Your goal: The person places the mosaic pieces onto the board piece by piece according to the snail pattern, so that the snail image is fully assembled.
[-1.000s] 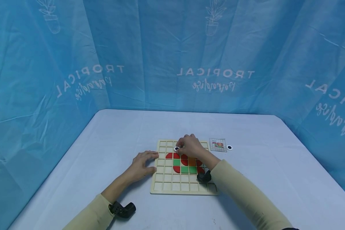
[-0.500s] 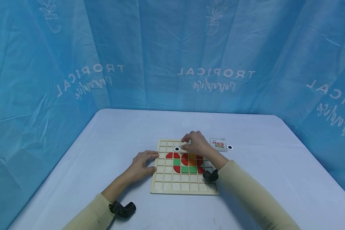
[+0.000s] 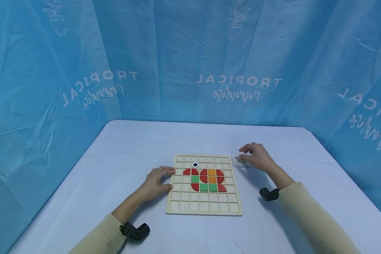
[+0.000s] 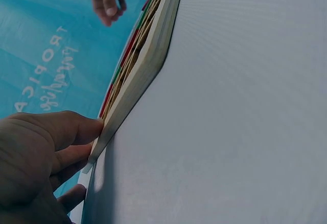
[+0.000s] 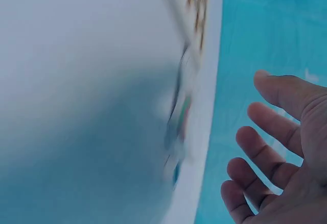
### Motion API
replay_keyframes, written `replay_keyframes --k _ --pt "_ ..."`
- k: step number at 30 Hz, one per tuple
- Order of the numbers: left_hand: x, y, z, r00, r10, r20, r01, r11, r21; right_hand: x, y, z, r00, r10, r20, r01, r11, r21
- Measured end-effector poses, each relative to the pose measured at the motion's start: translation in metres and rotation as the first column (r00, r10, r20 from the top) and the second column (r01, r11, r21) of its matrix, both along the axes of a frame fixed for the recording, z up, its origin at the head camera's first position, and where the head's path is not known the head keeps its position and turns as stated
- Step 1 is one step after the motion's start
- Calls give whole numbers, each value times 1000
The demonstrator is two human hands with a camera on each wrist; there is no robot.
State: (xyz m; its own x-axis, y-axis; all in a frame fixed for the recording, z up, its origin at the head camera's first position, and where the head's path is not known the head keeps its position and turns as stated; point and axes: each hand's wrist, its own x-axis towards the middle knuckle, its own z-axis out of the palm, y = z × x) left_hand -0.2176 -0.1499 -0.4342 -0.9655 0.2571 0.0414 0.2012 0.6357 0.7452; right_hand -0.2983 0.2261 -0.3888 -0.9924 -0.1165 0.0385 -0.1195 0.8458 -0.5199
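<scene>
A wooden grid board (image 3: 185,207) lies on the table with red, green and orange tiles in its middle cells. A round black-and-white eye piece (image 3: 195,164) sits in an upper cell. At the board's left edge rests my left hand (image 3: 157,183), thumb and fingertips touching the rim, as the left wrist view also shows. My right hand (image 3: 256,157) hovers over a small patterned card (image 3: 236,163), partly covering it. Its fingers (image 5: 265,155) are spread and loosely bent, holding nothing. The second eye piece beside the card is hidden by this hand in the head view.
A white-covered table (image 3: 139,144) carries the board and card. Blue printed curtains (image 3: 190,53) enclose its back and sides. Black wrist cameras are strapped to both wrists, the left one (image 3: 136,231) low over the table.
My right hand has let go of the eye piece in the upper cell and moved right, off the board, to above the card. The left hand has stayed at the board's edge.
</scene>
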Motion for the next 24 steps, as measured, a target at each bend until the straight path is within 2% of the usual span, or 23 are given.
replay_keyframes --k 9,14,24 --pt "0 0 1 1000 0 1 0 1000 -9 2 42 -19 990 -110 84 107 993 41" --pt "0 -1 0 1000 -14 0 14 1000 3 4 50 -27 989 -111 98 107 993 39" --pt "1 -2 1 1000 -15 -23 15 1000 4 5 53 -31 992 -93 83 90 995 47"
